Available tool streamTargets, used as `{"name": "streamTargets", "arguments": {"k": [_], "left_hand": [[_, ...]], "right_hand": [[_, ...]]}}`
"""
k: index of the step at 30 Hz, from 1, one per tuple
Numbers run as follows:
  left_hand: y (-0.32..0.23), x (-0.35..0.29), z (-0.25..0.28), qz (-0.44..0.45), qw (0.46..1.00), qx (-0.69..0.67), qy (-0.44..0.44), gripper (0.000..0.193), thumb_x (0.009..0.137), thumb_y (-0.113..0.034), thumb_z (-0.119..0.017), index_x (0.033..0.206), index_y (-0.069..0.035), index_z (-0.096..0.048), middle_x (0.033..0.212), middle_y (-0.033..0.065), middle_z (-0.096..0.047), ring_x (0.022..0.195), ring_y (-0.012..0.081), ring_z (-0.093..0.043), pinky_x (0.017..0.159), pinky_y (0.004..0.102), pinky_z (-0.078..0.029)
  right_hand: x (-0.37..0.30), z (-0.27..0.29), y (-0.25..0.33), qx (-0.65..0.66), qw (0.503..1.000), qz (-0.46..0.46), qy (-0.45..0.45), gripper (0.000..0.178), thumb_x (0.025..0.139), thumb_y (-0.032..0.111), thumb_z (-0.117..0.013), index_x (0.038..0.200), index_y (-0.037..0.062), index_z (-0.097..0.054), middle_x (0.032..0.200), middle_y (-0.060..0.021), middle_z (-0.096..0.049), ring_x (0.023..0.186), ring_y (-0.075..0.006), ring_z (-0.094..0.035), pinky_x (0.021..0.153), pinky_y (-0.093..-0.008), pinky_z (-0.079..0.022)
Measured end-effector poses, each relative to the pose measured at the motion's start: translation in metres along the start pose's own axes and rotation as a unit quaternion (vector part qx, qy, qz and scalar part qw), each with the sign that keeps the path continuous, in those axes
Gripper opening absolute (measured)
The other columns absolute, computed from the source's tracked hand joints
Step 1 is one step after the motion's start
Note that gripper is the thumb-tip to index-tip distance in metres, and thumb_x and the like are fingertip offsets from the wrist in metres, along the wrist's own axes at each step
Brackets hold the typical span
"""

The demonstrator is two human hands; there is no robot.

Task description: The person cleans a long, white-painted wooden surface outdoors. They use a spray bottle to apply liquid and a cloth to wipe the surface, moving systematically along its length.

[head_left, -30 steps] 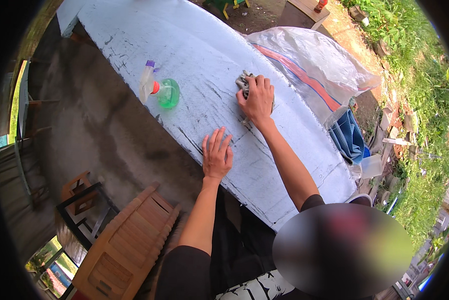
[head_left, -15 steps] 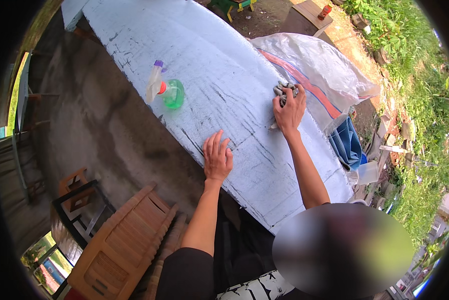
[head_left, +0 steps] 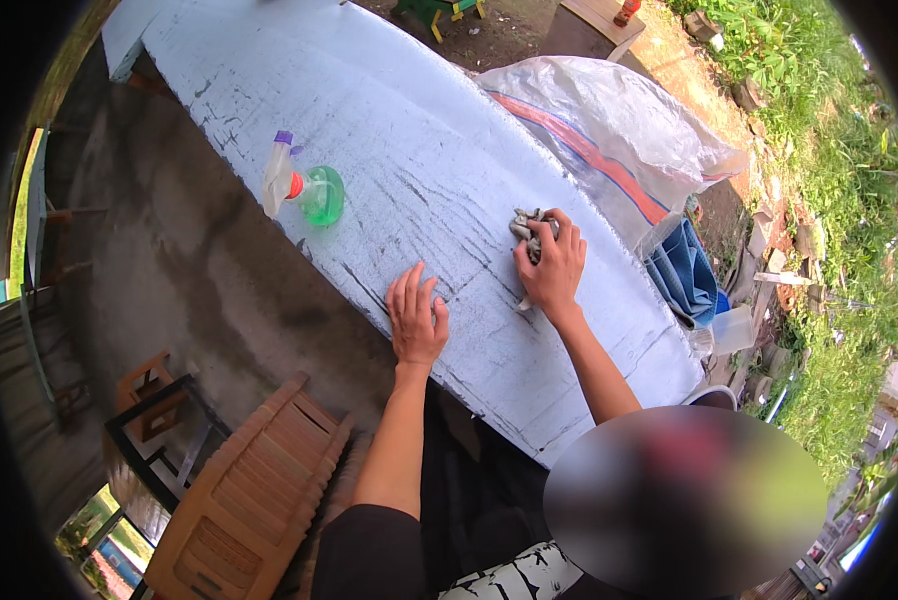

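Note:
A crumpled grey rag (head_left: 522, 226) is bunched under the closed fingers of my right hand (head_left: 555, 268), pressed on the scuffed pale-blue tabletop (head_left: 409, 120). A loose end of it sticks out below the palm. My left hand (head_left: 418, 322) rests on the near left edge of the table, fingers stretched out and nothing in them. Beyond that hand, a spray bottle (head_left: 322, 196) with green liquid, a red collar and a white and purple trigger head stands by the table's left edge.
A large white sack (head_left: 609, 120) with a red stripe lies along the table's right side. Past it are blue fabric (head_left: 684, 270) and a clear plastic container (head_left: 733, 330). A brown wooden chair (head_left: 259, 490) stands at lower left. A small green stool (head_left: 435, 14) is at the far end.
My right hand has slid the rag leftward and slightly nearer across the tabletop, away from the right edge. The whole view has shifted a little; my left hand stays on the near edge.

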State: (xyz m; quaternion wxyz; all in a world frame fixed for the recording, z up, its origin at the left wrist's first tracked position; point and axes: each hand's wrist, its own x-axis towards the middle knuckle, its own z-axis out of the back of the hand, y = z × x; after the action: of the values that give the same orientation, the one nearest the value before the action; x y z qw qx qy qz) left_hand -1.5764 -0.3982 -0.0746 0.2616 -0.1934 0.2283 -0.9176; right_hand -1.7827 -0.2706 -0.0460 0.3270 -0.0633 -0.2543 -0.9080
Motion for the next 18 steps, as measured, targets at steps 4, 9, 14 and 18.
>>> {"name": "streamTargets", "arguments": {"k": [4,9,14,18], "left_hand": [[-0.004,0.004,-0.002,-0.01,1.0,-0.01,-0.002,0.032,0.094,-0.019,-0.054,0.122,-0.003,-0.061,0.147,0.015,-0.052,0.135,0.0335,-0.046,0.117,0.0516,-0.032],[-0.003,0.006,-0.001,-0.014,1.0,-0.008,0.0,0.032,0.095,-0.018,-0.054,0.121,-0.002,-0.061,0.147,0.0156,-0.051,0.136,0.0352,-0.044,0.116,0.0516,-0.031],[-0.001,0.003,0.0,-0.013,1.0,0.001,-0.009,0.031,0.094,-0.017,-0.054,0.121,-0.003,-0.061,0.146,0.0156,-0.052,0.135,0.0347,-0.046,0.116,0.0513,-0.033],[-0.002,0.0,0.0,-0.005,1.0,0.001,-0.005,0.031,0.094,-0.016,-0.054,0.121,-0.003,-0.062,0.147,0.0152,-0.052,0.135,0.0341,-0.046,0.115,0.0507,-0.034]], "right_hand": [[0.096,-0.03,-0.004,-0.043,0.997,-0.012,-0.068,0.027,0.081,0.024,-0.071,0.103,0.0087,-0.069,0.128,-0.0096,-0.057,0.112,-0.0287,-0.055,0.087,-0.043,-0.041],[0.082,-0.051,0.048,-0.006,0.999,0.03,-0.013,0.031,0.079,0.025,-0.072,0.105,0.0087,-0.065,0.13,-0.0105,-0.057,0.11,-0.0283,-0.055,0.086,-0.0427,-0.041],[-0.039,-0.006,0.045,0.046,0.981,0.167,0.083,0.038,0.076,0.022,-0.076,0.112,0.0119,-0.068,0.129,-0.0074,-0.058,0.107,-0.026,-0.057,0.084,-0.0396,-0.043],[-0.034,0.03,-0.009,0.017,0.996,0.071,0.052,0.035,0.078,0.018,-0.075,0.112,0.0112,-0.068,0.129,-0.0083,-0.058,0.107,-0.0275,-0.057,0.086,-0.0403,-0.044]]}}
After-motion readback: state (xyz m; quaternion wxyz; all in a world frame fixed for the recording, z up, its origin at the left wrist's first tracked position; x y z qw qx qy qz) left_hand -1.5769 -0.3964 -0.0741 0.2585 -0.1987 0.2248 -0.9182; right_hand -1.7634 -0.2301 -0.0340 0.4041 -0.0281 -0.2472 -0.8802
